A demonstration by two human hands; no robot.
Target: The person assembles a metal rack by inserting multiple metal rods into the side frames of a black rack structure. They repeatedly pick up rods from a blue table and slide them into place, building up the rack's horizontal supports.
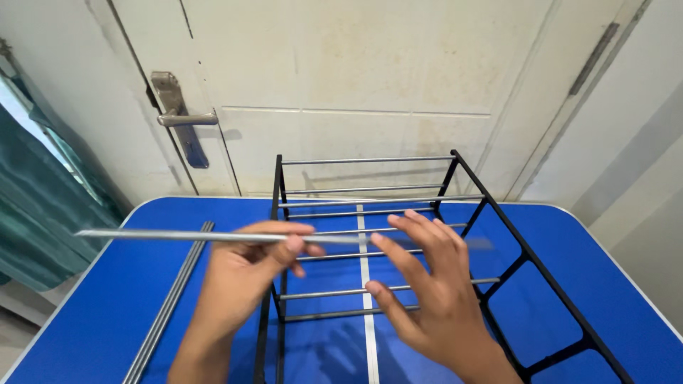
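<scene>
1. The silver rod point(213, 235) is pinched between thumb and fingers of the left hand point(245, 274), held level and crosswise above the blue tabletop point(107, 299); its left end reaches out toward the table's left edge, and its right end looks motion-blurred past the right hand.
2. The right hand point(434, 284) is spread wide, fingers apart, holding nothing, hovering over the middle of the black rack frame point(526, 256); whether a fingertip touches the rod is unclear.
3. The rack frame stands at the centre of the tabletop, reaching toward the far edge, with two black side panels and several silver rods already spanning between them at different heights.
4. As a judgement, the rack is partly assembled: many cross rods sit in place, while the held rod is not seated yet.
5. Spare rods point(171, 299) lie together near the table's left edge, so more appear left to fit.
6. A white door point(341, 78) with a metal handle point(181, 117) stands behind the far edge.
</scene>
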